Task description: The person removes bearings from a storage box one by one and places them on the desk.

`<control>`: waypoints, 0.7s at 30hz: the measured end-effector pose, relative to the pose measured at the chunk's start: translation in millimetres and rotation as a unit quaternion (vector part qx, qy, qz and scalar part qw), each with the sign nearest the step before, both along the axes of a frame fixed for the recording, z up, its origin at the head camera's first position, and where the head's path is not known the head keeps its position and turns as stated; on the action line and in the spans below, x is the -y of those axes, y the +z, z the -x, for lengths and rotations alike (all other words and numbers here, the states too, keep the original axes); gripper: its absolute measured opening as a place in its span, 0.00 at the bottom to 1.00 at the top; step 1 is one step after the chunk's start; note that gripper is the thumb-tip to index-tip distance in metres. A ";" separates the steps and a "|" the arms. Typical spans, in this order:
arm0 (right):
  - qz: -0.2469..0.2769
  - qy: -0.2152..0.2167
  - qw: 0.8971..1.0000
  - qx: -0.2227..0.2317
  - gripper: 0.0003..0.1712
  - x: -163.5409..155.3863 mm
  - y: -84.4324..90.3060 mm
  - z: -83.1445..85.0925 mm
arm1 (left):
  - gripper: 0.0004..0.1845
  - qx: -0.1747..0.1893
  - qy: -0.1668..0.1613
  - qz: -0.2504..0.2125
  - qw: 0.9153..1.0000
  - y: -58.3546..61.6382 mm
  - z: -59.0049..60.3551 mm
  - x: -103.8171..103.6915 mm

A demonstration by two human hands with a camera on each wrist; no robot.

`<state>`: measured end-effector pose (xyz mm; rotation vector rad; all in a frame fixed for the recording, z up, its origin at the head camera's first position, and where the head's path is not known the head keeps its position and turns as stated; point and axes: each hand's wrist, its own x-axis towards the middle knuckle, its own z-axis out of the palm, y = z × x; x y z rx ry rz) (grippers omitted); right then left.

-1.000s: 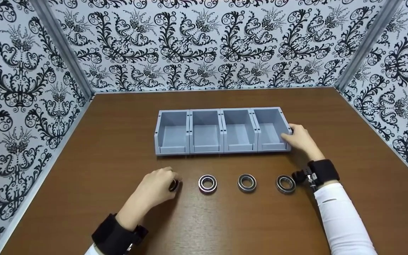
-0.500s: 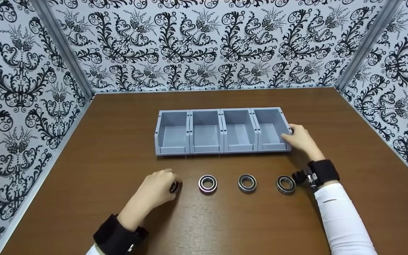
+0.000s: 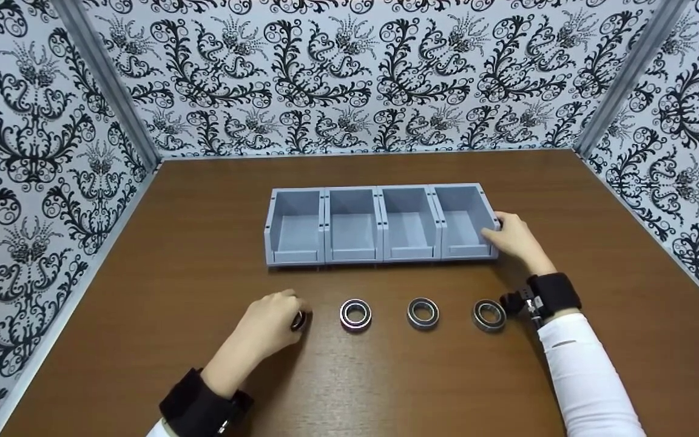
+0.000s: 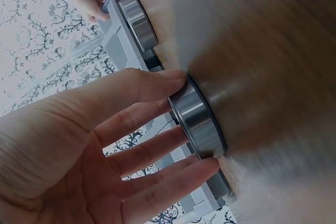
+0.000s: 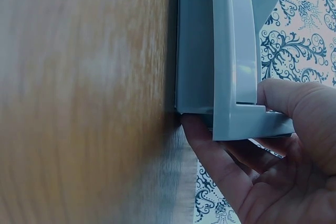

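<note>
My left hand [image 3: 272, 318] grips a metal ball bearing [image 4: 197, 116] by its outer edge, thumb on one side and fingers on the other; the bearing lies flat at the brown table. From the head view most of that bearing is hidden under the hand. To its right, three more bearings lie in a row: one near the left hand [image 3: 355, 315], a middle bearing [image 3: 413, 314] and a right bearing [image 3: 479, 317]. My right hand [image 3: 516, 238] holds the right end of the grey bin row [image 3: 352, 256], its thumb over the side wall and its fingers outside, low by the table.
The bin row has several open-fronted compartments and stands behind the bearings. Patterned wall panels [image 3: 349, 79] enclose the brown table [image 3: 204, 212] at the back and both sides. A black wrist strap [image 3: 556, 294] with a camera sits close by the right bearing.
My left hand shifts very slightly about the bearing and stays at the same spot. The right hand, the bin row and the other bearings keep their places.
</note>
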<state>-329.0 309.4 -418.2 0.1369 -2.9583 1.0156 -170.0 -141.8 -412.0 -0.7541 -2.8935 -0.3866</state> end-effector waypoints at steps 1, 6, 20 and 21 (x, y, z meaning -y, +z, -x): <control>0.002 0.002 1.000 -0.002 0.31 -0.7 -0.2 0.2 | 0.13 -0.002 0.001 0.001 1.000 -0.4 0.1 -0.1; 0.015 0.002 1.000 -0.016 0.31 -2.6 -1.6 1.1 | 0.13 0.002 0.007 -0.002 1.000 -2.0 -1.3 -0.7; -0.001 0.003 1.000 -0.010 0.29 -0.7 -1.4 -0.2 | 0.13 0.003 0.009 0.002 1.000 -2.9 -1.9 -1.1; -0.001 0.003 1.000 -0.010 0.29 -0.9 -1.2 -0.4 | 0.13 0.005 0.008 0.002 1.000 -2.3 -1.8 -1.0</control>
